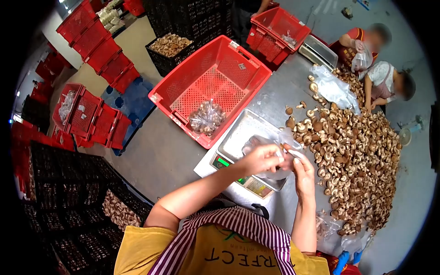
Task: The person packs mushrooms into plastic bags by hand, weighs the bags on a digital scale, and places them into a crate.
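My left hand (pixel 265 158) is closed, its fingertips pinching the upper part of a clear plastic bag (pixel 256 143). Close beside it, my right hand (pixel 303 175) also grips the bag, with thumb and fingers pressed together. The bag is over the metal pan of a digital scale (pixel 236 137) with a lit green display; my hands hide part of it, and I cannot make out what is inside. To the right, a large pile of brown mushrooms (pixel 353 160) covers the table.
A red crate (pixel 208 91) beyond the scale holds a filled mushroom bag (pixel 207 118). White plastic bags (pixel 334 87) lie on the pile. Two people work at the far right. Red crates (pixel 98 43) and black crates (pixel 73 197) are stacked on the left.
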Demonstrator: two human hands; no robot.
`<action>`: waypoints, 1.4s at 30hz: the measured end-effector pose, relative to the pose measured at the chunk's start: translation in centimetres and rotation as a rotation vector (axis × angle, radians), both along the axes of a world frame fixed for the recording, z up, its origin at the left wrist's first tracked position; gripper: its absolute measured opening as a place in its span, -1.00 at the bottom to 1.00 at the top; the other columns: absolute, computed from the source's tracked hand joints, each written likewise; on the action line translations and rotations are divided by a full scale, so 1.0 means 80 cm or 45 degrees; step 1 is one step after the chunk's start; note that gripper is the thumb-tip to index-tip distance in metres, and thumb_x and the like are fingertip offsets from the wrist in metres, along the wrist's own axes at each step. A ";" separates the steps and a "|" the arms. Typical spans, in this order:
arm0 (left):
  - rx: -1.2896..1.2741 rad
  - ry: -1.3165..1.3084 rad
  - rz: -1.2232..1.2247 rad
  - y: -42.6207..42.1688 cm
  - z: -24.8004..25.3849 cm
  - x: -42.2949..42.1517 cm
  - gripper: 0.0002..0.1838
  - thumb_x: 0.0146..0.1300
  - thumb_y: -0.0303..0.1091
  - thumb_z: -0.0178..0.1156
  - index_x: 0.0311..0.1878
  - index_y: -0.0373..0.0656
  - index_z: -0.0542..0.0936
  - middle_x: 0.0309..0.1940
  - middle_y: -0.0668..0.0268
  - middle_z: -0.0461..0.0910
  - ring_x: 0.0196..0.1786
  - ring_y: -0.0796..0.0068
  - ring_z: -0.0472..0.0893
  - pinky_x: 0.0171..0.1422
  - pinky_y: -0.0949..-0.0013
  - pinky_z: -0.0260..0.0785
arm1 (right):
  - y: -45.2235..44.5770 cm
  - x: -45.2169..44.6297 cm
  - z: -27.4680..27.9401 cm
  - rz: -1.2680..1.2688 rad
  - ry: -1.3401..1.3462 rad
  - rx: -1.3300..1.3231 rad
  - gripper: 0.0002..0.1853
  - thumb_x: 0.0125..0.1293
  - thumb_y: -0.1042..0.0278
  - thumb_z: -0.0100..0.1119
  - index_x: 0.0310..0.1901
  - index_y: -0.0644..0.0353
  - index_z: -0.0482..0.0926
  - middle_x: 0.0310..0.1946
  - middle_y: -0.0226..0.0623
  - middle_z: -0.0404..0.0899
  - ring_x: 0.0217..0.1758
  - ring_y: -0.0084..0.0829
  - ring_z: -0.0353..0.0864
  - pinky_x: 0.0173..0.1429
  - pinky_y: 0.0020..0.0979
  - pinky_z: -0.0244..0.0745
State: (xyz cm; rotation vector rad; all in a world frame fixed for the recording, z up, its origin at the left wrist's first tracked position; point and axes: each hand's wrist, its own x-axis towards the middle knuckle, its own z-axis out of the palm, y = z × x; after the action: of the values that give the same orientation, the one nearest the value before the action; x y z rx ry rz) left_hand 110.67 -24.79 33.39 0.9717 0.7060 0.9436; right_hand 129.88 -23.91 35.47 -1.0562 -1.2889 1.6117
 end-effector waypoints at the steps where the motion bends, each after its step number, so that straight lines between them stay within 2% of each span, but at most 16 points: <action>1: 0.013 0.056 -0.077 -0.001 -0.007 0.012 -0.85 0.40 -0.34 0.12 -0.08 -0.19 0.52 -0.04 0.31 0.58 -0.30 0.63 0.55 -0.15 0.46 0.43 | 0.008 -0.006 -0.009 0.008 -0.026 0.111 -0.68 0.44 0.40 -0.06 0.13 0.27 0.55 0.12 -0.22 0.58 -0.03 -0.49 0.61 0.08 -0.46 0.47; 8: 0.015 0.139 0.043 0.031 -0.068 -0.018 -0.89 0.34 -0.36 0.19 -0.15 -0.16 0.58 -0.34 0.45 0.59 -0.24 0.75 0.52 -0.17 0.58 0.37 | 0.040 0.023 -0.057 0.180 -0.278 0.021 -0.80 0.31 0.38 0.20 -0.09 0.25 0.63 -0.25 -0.43 0.64 -0.22 -0.55 0.54 -0.10 -0.49 0.45; 11: -0.042 0.385 0.077 0.060 -0.107 -0.035 -0.92 0.28 -0.39 0.21 -0.21 -0.16 0.61 -0.34 0.35 0.63 -0.25 0.55 0.60 -0.16 0.43 0.43 | 0.044 0.024 -0.074 0.142 -0.821 0.188 -0.91 0.22 0.45 0.21 -0.33 0.26 0.65 -0.27 -0.28 0.62 -0.18 -0.41 0.56 -0.08 -0.42 0.45; 13: 0.780 1.306 0.283 0.071 -0.124 -0.033 -0.90 0.20 -0.38 0.21 -0.26 -0.17 0.63 -0.35 0.18 0.65 -0.22 0.20 0.64 -0.11 0.19 0.45 | 0.032 0.017 -0.074 0.184 -0.971 0.485 -0.92 0.19 0.44 0.21 -0.36 0.25 0.63 -0.26 -0.26 0.61 -0.09 -0.33 0.54 -0.02 -0.35 0.44; 14: 0.700 1.400 0.273 0.084 -0.129 -0.035 -0.86 0.15 -0.33 0.20 -0.31 -0.18 0.63 -0.32 0.04 0.63 -0.15 -0.05 0.60 -0.02 0.04 0.42 | 0.021 0.013 -0.076 0.239 -1.116 0.778 -0.92 0.16 0.44 0.21 -0.40 0.25 0.61 -0.25 -0.23 0.59 0.00 -0.26 0.52 0.05 -0.28 0.43; 16: 0.378 1.369 0.426 0.102 -0.138 -0.043 -0.82 0.18 -0.28 0.16 -0.32 -0.19 0.63 -0.38 -0.01 0.62 -0.17 -0.05 0.61 -0.05 0.02 0.43 | -0.020 -0.001 -0.079 0.544 -1.044 1.348 -0.91 0.10 0.42 0.24 -0.46 0.24 0.57 -0.24 -0.18 0.56 0.13 -0.12 0.43 0.15 -0.15 0.37; 18: 0.417 1.857 0.661 0.138 -0.192 -0.060 -0.76 0.26 -0.25 0.13 -0.39 -0.23 0.59 -0.48 0.00 0.60 -0.31 -0.02 0.63 -0.17 0.05 0.43 | -0.042 -0.005 -0.058 0.645 -0.831 1.298 -0.88 0.09 0.40 0.26 -0.45 0.25 0.56 -0.22 -0.20 0.57 0.12 -0.09 0.46 0.15 -0.12 0.37; 20: 0.361 1.264 0.950 0.133 -0.166 -0.081 -0.70 0.31 -0.22 0.12 -0.46 -0.25 0.52 -0.61 0.14 0.56 -0.49 0.16 0.60 -0.33 0.13 0.39 | -0.041 0.004 -0.067 0.600 -0.758 1.257 -0.90 0.11 0.44 0.25 -0.45 0.27 0.55 -0.26 -0.19 0.59 0.05 -0.09 0.50 0.13 -0.13 0.40; 23: 0.126 1.150 0.522 0.090 -0.094 -0.094 -0.74 0.30 -0.22 0.18 -0.37 -0.25 0.57 -0.54 0.29 0.54 -0.43 0.52 0.52 -0.28 0.31 0.40 | -0.030 0.013 -0.104 0.261 -0.518 0.710 -0.92 0.19 0.49 0.19 -0.40 0.30 0.56 -0.35 -0.18 0.60 -0.10 -0.16 0.55 0.06 -0.23 0.43; 27: 0.441 1.174 0.449 0.034 -0.086 -0.075 -0.72 0.23 -0.20 0.28 -0.18 -0.24 0.62 -0.29 0.29 0.57 -0.33 0.57 0.51 -0.24 0.37 0.39 | -0.011 0.012 -0.094 0.100 -0.492 0.621 -0.91 0.20 0.49 0.21 -0.39 0.32 0.55 -0.37 -0.17 0.59 -0.18 -0.19 0.53 -0.04 -0.28 0.43; 30: 0.333 1.235 0.379 0.024 -0.098 -0.060 -0.65 0.17 -0.15 0.36 -0.12 -0.21 0.61 -0.47 0.40 0.54 -0.43 0.60 0.46 -0.30 0.44 0.37 | -0.006 0.018 -0.093 0.140 -0.617 0.713 -0.90 0.18 0.48 0.23 -0.40 0.31 0.55 -0.39 -0.17 0.57 -0.19 -0.16 0.52 -0.05 -0.27 0.43; 31: 0.180 1.235 0.420 0.023 -0.099 -0.052 -0.63 0.10 -0.10 0.37 -0.17 -0.18 0.62 -0.48 0.28 0.59 -0.38 0.35 0.60 -0.21 0.32 0.44 | -0.005 0.021 -0.086 0.173 -0.681 0.696 -0.89 0.16 0.44 0.25 -0.41 0.29 0.56 -0.40 -0.19 0.57 -0.19 -0.15 0.51 -0.06 -0.24 0.42; 34: 0.121 1.218 0.493 0.023 -0.096 -0.034 -0.64 0.09 -0.11 0.38 -0.19 -0.18 0.62 -0.54 0.30 0.57 -0.44 0.36 0.58 -0.26 0.31 0.43 | -0.004 0.028 -0.082 0.205 -0.878 0.776 -0.87 0.13 0.39 0.29 -0.43 0.25 0.58 -0.40 -0.23 0.58 -0.20 -0.16 0.50 -0.04 -0.22 0.39; 35: 0.136 1.206 0.446 0.026 -0.104 -0.030 -0.73 0.16 -0.26 0.36 -0.16 -0.20 0.60 -0.57 0.42 0.47 -0.48 0.63 0.42 -0.34 0.44 0.33 | -0.003 0.029 -0.080 0.206 -0.878 0.777 -0.87 0.13 0.39 0.29 -0.43 0.25 0.58 -0.40 -0.23 0.58 -0.20 -0.16 0.50 -0.04 -0.22 0.39; 40: 0.383 1.081 0.497 0.029 -0.096 -0.015 -0.83 0.22 -0.29 0.31 -0.28 -0.18 0.61 -0.60 0.47 0.45 -0.52 0.65 0.38 -0.38 0.48 0.29 | 0.001 0.042 -0.087 0.214 -1.037 0.890 -0.87 0.13 0.34 0.29 -0.43 0.21 0.61 -0.43 -0.27 0.56 -0.23 -0.18 0.48 -0.03 -0.24 0.34; 42: -0.298 0.389 0.166 0.026 -0.056 -0.012 -0.85 0.28 -0.31 0.25 -0.38 -0.13 0.58 -0.57 0.48 0.47 -0.48 0.69 0.42 -0.41 0.52 0.26 | 0.007 0.048 -0.084 0.177 -0.978 0.833 -0.87 0.14 0.35 0.27 -0.44 0.21 0.60 -0.43 -0.27 0.55 -0.24 -0.17 0.48 -0.04 -0.23 0.34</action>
State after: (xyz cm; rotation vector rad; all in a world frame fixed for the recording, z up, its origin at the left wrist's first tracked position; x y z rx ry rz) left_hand 109.71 -22.72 28.91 0.8774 1.1233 0.8100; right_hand 133.75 -23.39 28.72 -1.1966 -2.2304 0.7340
